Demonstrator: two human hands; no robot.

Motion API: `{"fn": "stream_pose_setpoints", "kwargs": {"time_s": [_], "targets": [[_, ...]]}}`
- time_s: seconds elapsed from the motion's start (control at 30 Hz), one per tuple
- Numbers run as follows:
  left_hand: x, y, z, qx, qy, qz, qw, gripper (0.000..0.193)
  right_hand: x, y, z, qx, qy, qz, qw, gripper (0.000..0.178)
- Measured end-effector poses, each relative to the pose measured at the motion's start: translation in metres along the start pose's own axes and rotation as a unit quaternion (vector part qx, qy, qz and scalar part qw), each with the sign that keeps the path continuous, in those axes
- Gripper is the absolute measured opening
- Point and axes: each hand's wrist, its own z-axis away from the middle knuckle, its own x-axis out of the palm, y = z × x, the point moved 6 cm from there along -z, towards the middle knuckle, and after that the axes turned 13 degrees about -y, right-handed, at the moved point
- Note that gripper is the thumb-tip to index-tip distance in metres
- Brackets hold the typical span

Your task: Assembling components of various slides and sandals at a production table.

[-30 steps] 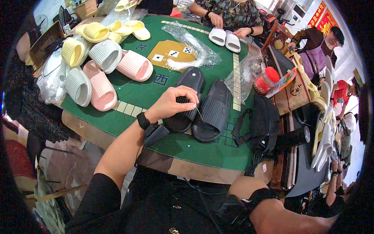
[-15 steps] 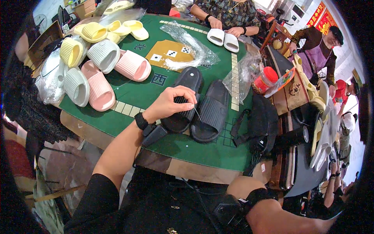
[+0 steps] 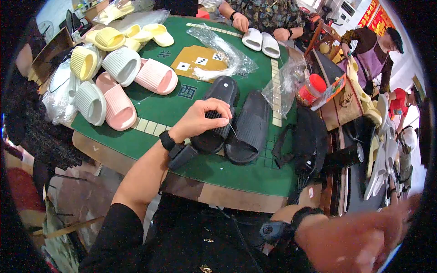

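Observation:
My left hand [image 3: 202, 119] is closed in a pinch on a thin pale strand [image 3: 234, 131] that hangs from the fingertips over the black slippers. The left black slipper [image 3: 224, 86] lies partly under this hand, with a small white dot on its insole. Beside it, toe end toward me, lies the right black slipper [image 3: 253, 122], untouched. My right hand [image 3: 359, 243] is off the table at the lower right, smeared by motion, so its fingers cannot be made out. A strap with a dark device sits at each wrist.
Yellow, grey and pink slippers [image 3: 157, 76] are heaped at the left of the green table mat [image 3: 191, 177]. Clear plastic wrap [image 3: 223, 52], a red-lidded jar [image 3: 314, 86] and a black bag [image 3: 307, 141] lie around. Across the table, a person's hands [image 3: 240, 22] are near white slippers [image 3: 261, 42].
My right hand has swung up into view at the lower right. My left hand keeps its pinch over the black slippers. The person opposite has moved both hands off the white slippers.

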Motion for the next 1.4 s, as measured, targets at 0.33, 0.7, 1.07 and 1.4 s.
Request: {"fn": "stream_pose_setpoints", "kwargs": {"time_s": [0.33,0.7,1.07,1.4], "targets": [[-0.001,0.001,0.0,0.006,-0.001,-0.022,1.0,0.008,-0.163,0.007,0.073,0.16,0.28,0.259,0.911,0.066],[0.0,-0.001,0.0,0.016,0.001,-0.024,1.0,0.009,-0.206,-0.003,0.114,0.182,0.411,0.253,0.857,0.06],[0.001,-0.004,0.001,0.014,0.006,-0.029,0.999,0.01,0.004,0.124,0.12,0.443,-0.358,0.221,0.791,0.036],[0.001,-0.004,0.001,0.023,0.012,-0.033,0.999,0.01,0.064,0.117,0.121,0.497,-0.393,0.032,0.773,0.051]]}}
